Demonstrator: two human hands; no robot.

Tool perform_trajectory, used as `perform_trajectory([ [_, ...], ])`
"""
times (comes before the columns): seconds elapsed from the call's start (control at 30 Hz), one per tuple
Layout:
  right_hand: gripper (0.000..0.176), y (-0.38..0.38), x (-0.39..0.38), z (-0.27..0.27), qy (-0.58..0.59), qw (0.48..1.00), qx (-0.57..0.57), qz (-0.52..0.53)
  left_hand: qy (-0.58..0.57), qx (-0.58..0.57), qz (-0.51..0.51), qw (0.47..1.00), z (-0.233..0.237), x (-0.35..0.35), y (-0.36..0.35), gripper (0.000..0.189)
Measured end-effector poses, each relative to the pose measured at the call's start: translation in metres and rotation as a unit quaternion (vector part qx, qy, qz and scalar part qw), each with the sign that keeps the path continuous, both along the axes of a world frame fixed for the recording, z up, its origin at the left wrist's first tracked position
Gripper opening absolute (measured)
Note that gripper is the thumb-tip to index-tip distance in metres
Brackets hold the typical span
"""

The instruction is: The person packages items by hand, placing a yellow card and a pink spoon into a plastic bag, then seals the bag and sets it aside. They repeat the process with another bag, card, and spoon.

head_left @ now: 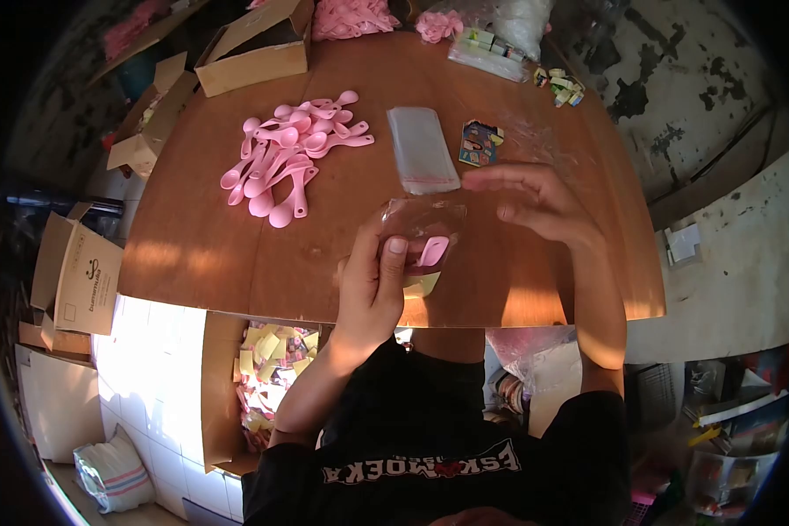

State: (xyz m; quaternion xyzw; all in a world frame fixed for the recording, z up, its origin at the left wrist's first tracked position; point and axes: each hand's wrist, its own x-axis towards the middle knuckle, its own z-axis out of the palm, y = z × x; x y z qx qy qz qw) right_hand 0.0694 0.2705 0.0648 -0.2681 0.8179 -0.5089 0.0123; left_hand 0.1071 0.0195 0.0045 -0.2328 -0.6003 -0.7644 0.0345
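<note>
Bag first: in the head view your left hand (373, 285) holds a small clear bag (416, 219) above the near edge of the bench (202, 237), its grip pinching the bag's left side with the thumb laid across the front. Inside the bag a pink spoon (433, 251) lies tilted, its long axis running roughly from lower left to upper right, and a yellow slip (422, 284) shows at the bag's lower end. Your right hand (535, 203) hovers just right of the bag and a little beyond it, grip spread, fingers stretched leftward over the bag's upper edge; whether they touch it you cannot tell. So the bag sits in the left hand, and the right is the free one beside it. Farther out on the bench lie a pile of pink spoons (289, 158), well to the left, a stack of clear sleeves (421, 149) straight ahead, and a colourful card (480, 143) just beside that stack.
</note>
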Motion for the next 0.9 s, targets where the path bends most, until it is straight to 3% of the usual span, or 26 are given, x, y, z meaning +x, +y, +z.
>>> perform_trajectory([
  [0.17, 0.018, -0.072, 0.021, -0.006, 0.059, 0.997, -0.041, -0.016, 0.029, 0.007, -0.030, 0.999, -0.011, -0.007, 0.007, 0.043],
  [0.2, 0.012, -0.079, 0.021, -0.001, 0.061, 0.996, -0.057, -0.041, -0.005, -0.005, -0.085, 0.996, -0.017, -0.011, 0.001, 0.059],
  [0.23, 0.012, -0.079, 0.021, 0.007, 0.061, 0.996, -0.058, -0.040, -0.005, -0.006, -0.083, 0.996, -0.018, -0.013, 0.002, 0.059],
  [0.3, 0.010, -0.078, 0.023, 0.024, 0.213, 0.968, -0.085, -0.100, 0.154, 0.059, -0.028, 0.986, -0.018, -0.020, 0.004, 0.073],
  [0.33, 0.009, -0.076, 0.023, 0.035, 0.311, 0.938, -0.112, -0.099, 0.209, -0.003, -0.013, 0.978, -0.016, -0.024, -0.005, 0.088],
  [0.37, 0.009, -0.074, 0.016, 0.035, 0.312, 0.938, -0.115, -0.099, 0.210, -0.006, -0.013, 0.978, -0.015, -0.028, -0.012, 0.088],
  [0.43, 0.009, -0.069, 0.002, 0.033, 0.349, 0.932, 0.009, -0.098, 0.275, -0.113, 0.087, 0.951, -0.016, -0.031, -0.018, 0.092],
  [0.47, 0.009, -0.070, -0.002, 0.023, 0.252, 0.964, -0.004, -0.083, 0.269, -0.120, 0.080, 0.952, -0.017, -0.033, -0.017, 0.093],
  [0.57, 0.009, -0.079, 0.003, 0.011, 0.213, 0.970, -0.081, -0.082, 0.268, -0.169, 0.088, 0.944, -0.015, -0.036, -0.009, 0.096],
  [0.63, 0.012, -0.078, 0.006, 0.011, 0.238, 0.967, -0.041, -0.081, 0.242, -0.189, 0.083, 0.948, -0.014, -0.035, -0.003, 0.097],
  [0.73, 0.014, -0.081, 0.018, 0.015, 0.157, 0.982, -0.055, -0.090, 0.187, -0.102, 0.034, 0.976, -0.019, -0.035, 0.004, 0.085],
  [0.8, 0.016, -0.079, 0.022, 0.013, 0.080, 0.988, -0.098, -0.092, 0.056, -0.076, -0.084, 0.992, -0.015, -0.027, 0.003, 0.081],
  [0.9, 0.020, -0.077, 0.032, 0.009, 0.010, 0.979, -0.157, -0.127, 0.045, -0.055, -0.074, 0.995, -0.011, -0.013, 0.008, 0.076],
])
